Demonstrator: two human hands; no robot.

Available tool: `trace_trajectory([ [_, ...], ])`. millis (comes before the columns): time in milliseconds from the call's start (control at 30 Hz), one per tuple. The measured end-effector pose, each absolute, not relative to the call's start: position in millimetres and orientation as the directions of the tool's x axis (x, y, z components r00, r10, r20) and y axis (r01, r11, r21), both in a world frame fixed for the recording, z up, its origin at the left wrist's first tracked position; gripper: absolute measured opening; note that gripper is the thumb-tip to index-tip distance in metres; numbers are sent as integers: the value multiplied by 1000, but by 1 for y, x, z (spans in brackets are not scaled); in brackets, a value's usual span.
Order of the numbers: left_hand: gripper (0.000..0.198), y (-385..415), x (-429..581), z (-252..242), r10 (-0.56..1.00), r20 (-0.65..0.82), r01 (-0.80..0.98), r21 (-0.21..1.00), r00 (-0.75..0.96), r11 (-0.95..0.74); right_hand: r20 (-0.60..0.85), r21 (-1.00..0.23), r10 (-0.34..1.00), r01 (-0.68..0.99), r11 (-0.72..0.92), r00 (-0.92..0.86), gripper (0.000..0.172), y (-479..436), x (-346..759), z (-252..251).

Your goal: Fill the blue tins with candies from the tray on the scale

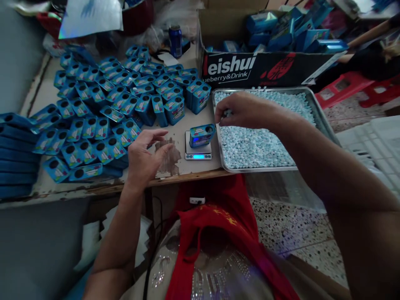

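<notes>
My right hand is over the left part of a metal tray filled with small pale blue and white tablets. Its fingers are curled, and a few tablets show at them. My left hand has its thumb and fingers apart and holds nothing, just left of a small digital scale with a lit display. On the scale stands a blue box, touched by neither hand. Many similar blue boxes with dark round openings on top crowd the table left of the scale.
A black carton heaped with blue packs stands behind the tray. Stacked blue boxes sit at far left. A blue can stands at the back. The table's front edge is worn. Red stools and another person's arm are at right.
</notes>
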State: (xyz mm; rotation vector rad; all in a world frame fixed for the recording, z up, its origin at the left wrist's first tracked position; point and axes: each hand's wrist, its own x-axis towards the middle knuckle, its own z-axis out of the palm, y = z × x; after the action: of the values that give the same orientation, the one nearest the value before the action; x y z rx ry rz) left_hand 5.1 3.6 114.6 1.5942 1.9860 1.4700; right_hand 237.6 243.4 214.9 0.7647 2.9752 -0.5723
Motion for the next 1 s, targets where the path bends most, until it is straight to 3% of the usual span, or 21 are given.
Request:
trace_trajectory([
  [267,35,12,12,121,807,484,662,732,-337,-162,-136,-365,497,510,779,-857,17,244,234,218],
  [800,38,29,25,118,877,319,627,778,-360,-25,-79,-439,465,449,778,-882,17,245,230,212],
  [1000,43,35,27,114,889,282,596,803,-361,-12,-92,-396,428,427,813,-899,6,236,219,206],
])
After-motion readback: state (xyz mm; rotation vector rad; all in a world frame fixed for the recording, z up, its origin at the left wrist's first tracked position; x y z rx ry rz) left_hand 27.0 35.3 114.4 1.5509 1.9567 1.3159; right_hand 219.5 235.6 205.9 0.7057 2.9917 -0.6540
